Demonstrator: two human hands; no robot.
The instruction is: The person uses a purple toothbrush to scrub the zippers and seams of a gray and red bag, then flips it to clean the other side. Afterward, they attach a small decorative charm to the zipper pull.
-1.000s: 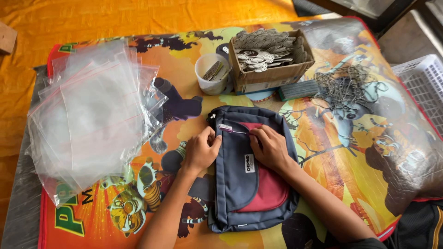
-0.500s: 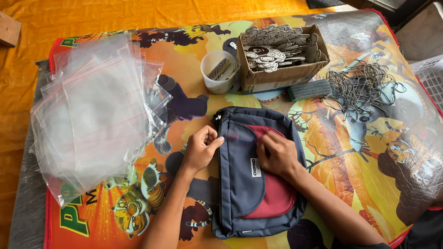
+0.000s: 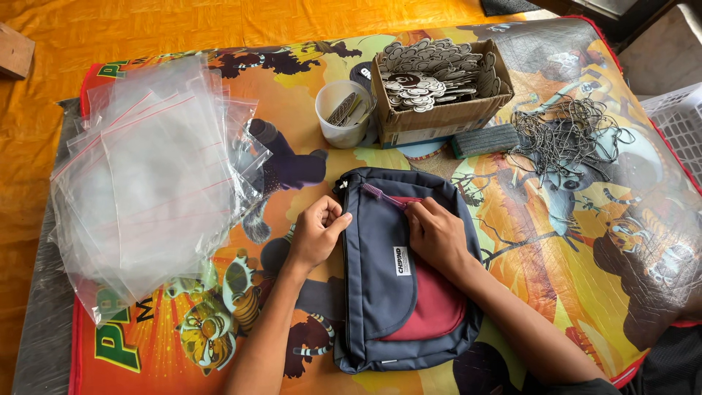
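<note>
A grey-blue shoulder bag [image 3: 380, 292] with a dark red front panel lies flat in front of me on a cartoon-printed table cover [image 3: 307, 80]. My left hand [image 3: 319, 232] pinches the bag's left edge near its top corner. My right hand [image 3: 437, 234] rests on the upper part of the bag, fingers at the pink zipper line [image 3: 382, 195] that runs along the top opening. Both forearms reach in from the bottom of the view.
A stack of clear zip plastic bags [image 3: 146, 175] lies at the left. Behind the bag stand a white cup [image 3: 342, 115] with small items, a cardboard box [image 3: 439, 91] of round tags, a dark block [image 3: 484, 140] and a tangle of ball chains [image 3: 567, 135]. A white basket [image 3: 680, 121] sits at the right edge.
The view has shifted slightly. My right hand has stayed by the zipper at the bag's top; my left hand has kept its pinch on the left edge.
</note>
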